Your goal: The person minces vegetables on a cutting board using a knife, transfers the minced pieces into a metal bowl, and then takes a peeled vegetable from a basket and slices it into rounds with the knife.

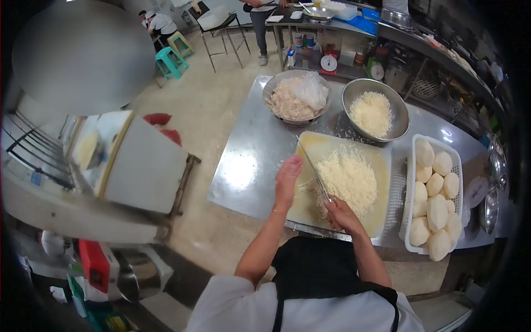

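Observation:
My right hand [343, 214] grips the handle of a knife [313, 165], whose long blade points away from me across the cutting board [381, 157]. Against the blade's right side lies a heap of finely chopped pale vegetable [349, 178]. My left hand [289, 174] is at the board's left edge, just left of the blade, fingers stretched out and holding nothing. Beyond the board stand a steel bowl [402, 123] with more of the pale bits [370, 114] and a metal basin [269, 88] of pinkish, meat-like pieces with a clear plastic bag [311, 91] on top.
At the right, a white plastic basket [410, 205] holds several peeled whole vegetables [437, 213]. The steel table [235, 166] extends left of the board. A white chest-like unit [146, 166] stands farther left. Behind are green stools [170, 62], people and a shelf with a scale [329, 64].

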A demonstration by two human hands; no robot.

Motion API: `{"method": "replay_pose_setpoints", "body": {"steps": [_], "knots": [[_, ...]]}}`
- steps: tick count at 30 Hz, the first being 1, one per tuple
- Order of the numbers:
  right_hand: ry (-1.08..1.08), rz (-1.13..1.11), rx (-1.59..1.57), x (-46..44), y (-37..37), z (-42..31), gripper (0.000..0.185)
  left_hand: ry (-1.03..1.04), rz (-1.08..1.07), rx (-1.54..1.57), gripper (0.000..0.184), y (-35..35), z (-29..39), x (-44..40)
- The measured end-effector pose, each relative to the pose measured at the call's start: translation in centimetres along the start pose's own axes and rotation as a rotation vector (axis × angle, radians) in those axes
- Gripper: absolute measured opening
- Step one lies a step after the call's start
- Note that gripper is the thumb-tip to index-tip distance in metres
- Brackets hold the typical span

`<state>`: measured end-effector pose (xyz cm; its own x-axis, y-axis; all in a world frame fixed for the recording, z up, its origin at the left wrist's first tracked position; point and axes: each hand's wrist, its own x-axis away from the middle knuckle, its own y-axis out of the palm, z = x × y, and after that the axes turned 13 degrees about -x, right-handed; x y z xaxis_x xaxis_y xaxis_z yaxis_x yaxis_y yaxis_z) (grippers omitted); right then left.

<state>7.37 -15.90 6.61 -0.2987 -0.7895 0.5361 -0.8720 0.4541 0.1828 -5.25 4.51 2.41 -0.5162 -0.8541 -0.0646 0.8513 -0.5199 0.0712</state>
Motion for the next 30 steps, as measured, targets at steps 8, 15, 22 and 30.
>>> {"method": "replay_pose_setpoints", "body": {"steps": [8, 15, 22, 30], "knots": [[0.035, 0.018, 0.045, 0.9, 0.3, 0.0, 0.074, 0.228, 0.274, -0.793, 0.024, -3.9, -4.2, -1.3], [0.04, 0.013, 0.025, 1.6, -0.2, 0.3, 0.067, 0.448, -0.156, -1.238, 0.027, 3.9, -2.9, 1.6], [0.061, -0.014, 0.049, 3.7, 0.1, -2.2, 0.046, 0.537, -0.141, -1.244, 0.031, 3.9, -3.3, 1.8], [0.043, -0.011, 0.053, 2.4, 0.1, -0.3, 0.047, 0.539, -0.147, -1.246, 0.019, 3.9, -1.7, 2.6]]}}
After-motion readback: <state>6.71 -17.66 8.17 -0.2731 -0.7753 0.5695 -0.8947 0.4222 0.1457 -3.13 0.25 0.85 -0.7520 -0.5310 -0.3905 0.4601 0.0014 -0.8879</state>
